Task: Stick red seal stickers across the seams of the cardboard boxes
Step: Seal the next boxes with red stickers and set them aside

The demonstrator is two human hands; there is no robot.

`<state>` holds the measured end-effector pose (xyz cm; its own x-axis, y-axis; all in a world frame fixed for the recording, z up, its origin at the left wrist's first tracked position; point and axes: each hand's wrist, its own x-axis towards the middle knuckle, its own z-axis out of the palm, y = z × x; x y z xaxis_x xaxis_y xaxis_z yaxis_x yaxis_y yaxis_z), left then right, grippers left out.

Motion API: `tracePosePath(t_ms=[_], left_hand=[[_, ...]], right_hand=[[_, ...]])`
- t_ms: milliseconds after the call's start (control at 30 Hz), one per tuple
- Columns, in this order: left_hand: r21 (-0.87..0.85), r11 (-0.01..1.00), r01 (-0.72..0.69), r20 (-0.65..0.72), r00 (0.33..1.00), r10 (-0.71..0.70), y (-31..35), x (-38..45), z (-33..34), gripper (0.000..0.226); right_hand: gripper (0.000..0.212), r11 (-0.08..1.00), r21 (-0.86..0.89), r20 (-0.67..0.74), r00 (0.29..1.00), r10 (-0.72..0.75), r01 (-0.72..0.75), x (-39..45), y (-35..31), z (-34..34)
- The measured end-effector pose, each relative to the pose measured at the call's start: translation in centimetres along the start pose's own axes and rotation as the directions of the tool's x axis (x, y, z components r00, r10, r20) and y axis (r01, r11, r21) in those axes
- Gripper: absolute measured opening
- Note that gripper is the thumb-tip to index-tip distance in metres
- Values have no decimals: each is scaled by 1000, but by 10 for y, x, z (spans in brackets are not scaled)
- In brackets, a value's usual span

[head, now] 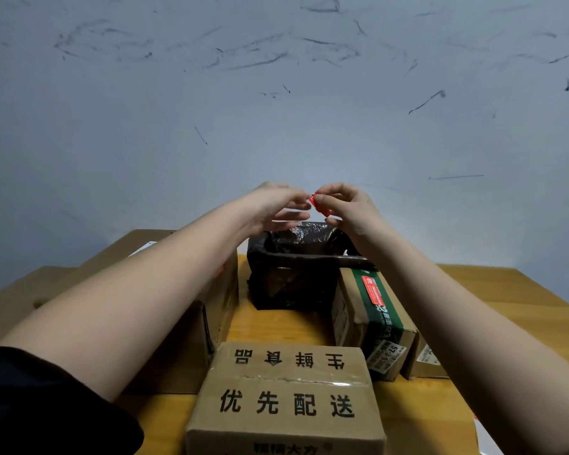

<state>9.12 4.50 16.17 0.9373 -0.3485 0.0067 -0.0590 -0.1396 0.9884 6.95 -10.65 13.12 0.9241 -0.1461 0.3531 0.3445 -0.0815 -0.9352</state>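
A small red seal sticker (320, 203) is pinched between both hands, raised above the worktop (493, 290) against a scuffed grey wall (276, 93). It looks crumpled or partly folded; its print is too small to read. The right hand (349, 208) grips it with thumb and fingertips, while the left hand (276, 205) touches its left edge with the fingertips, the other fingers loosely spread.

Directly beneath the hands sits a bin lined with a black plastic bag (293, 267). Below the right hand lies a taped box (368, 320) with a green band, a red sticker already on it, and a label reading "57-3". Nearest the person, between the forearms, a cardboard box (286, 399) shows a clear-taped seam and bold black print: "优先配送" upright and "生鲜食品" upside down; smaller characters on its front face are cut off at the frame's edge.

Under the left forearm, more cardboard boxes (217, 290) are largely hidden. A dark sleeve (46, 405) fills the lower left corner.
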Motion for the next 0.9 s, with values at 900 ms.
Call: tracePosePath(t_ms=[900], left_hand=[[189, 981, 48, -129, 991, -24, -22, 89, 29, 16]], right_hand=[[21, 886, -457, -38, 997, 69, -79, 65, 44, -18]])
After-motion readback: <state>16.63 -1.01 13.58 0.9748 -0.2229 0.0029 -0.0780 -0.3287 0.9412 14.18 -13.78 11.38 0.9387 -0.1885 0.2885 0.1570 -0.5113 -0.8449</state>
